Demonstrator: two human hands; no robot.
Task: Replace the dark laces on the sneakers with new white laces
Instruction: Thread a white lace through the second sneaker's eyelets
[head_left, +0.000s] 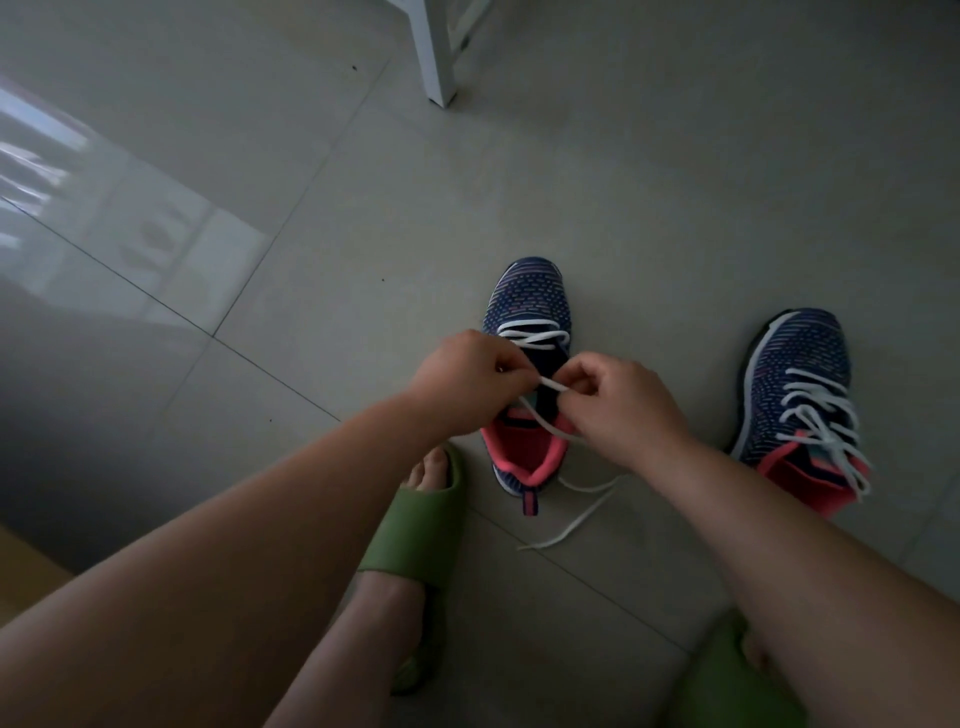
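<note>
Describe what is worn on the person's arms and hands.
Nothing is worn: the left hand and right hand are bare, with no gloves, rings or watch visible. Both forearms are bare as far as the frame shows; no sleeves appear.

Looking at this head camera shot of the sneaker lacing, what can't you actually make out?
- Upper eyelets of the near sneaker, head view: covered by the left hand and right hand.
- How the fingers grip the white lace: fingertips curl out of sight.
- Right foot's green slipper: hidden by the right forearm, cut by the bottom edge.
- White furniture leg: cut by the top edge.
</note>
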